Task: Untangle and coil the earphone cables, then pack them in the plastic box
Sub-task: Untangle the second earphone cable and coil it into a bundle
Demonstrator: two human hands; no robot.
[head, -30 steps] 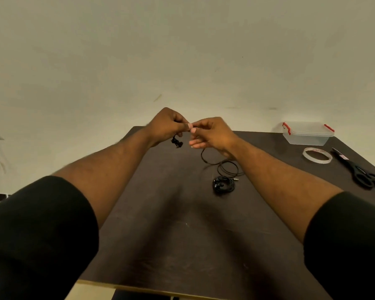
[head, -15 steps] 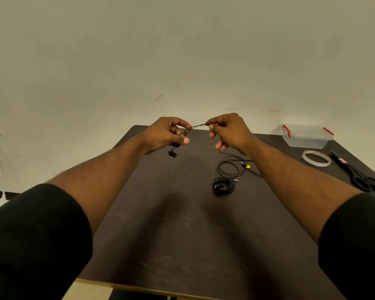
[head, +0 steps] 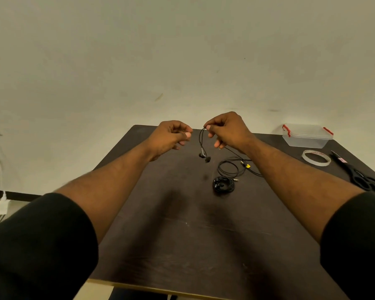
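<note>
Head view: your right hand (head: 228, 129) pinches the thin black earphone cable (head: 201, 139) mid-frame, buds dangling; your left hand (head: 171, 135) curls loosely, holding nothing I can see. Clear plastic box (head: 307, 136) upper right; scissors (head: 364, 178) cut off.

The coiled earphone bundle (head: 223, 184) lies on the table (head: 182, 245) near its middle and serves as landmark; just behind it, touching the table, lies the loose earphone cable (head: 230, 168); behind and left of the bundle the two earbuds (head: 204, 157) hang above the table; far behind and right of it stands the plastic box (head: 307, 135) at the back edge; right of the bundle lies the tape roll (head: 316, 157), with the scissors (head: 359, 175) further right.
</note>
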